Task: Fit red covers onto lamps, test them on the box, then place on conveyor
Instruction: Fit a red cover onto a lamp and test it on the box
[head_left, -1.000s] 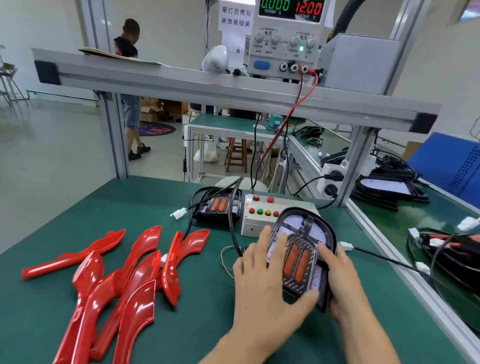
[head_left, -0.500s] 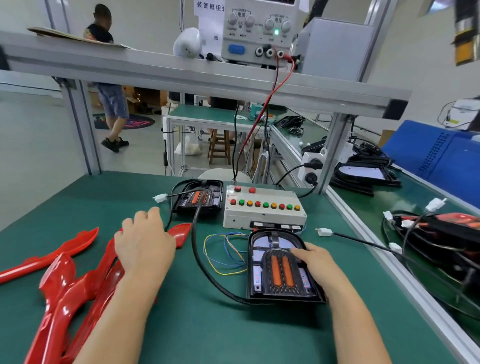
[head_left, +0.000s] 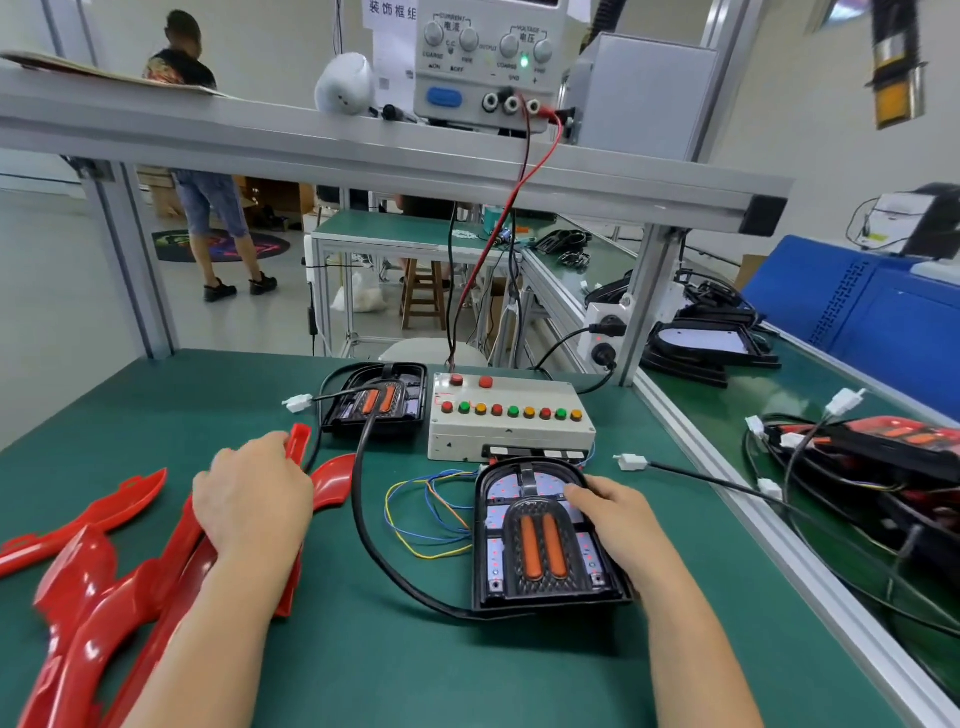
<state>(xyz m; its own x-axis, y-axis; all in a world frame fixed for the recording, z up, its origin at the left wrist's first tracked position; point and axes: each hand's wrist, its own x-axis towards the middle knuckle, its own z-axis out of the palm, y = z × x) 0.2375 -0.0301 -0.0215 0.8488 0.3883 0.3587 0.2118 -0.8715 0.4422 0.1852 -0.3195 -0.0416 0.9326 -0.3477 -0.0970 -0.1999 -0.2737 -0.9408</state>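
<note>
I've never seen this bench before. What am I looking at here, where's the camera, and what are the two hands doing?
The single view comes from a camera on the worker's head, looking down at a green workbench. The left hand grips a red cover from the pile at the left. The right hand rests on a black lamp with two orange strips, lying flat. Behind it sits the test box with coloured buttons; a second lamp lies beside that. The conveyor runs along the right.

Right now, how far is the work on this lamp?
Done: the lamp lies flat before the test box, right hand resting on it. In hand: left hand grips a red cover. Left: fitting, testing, moving to the conveyor.
</note>
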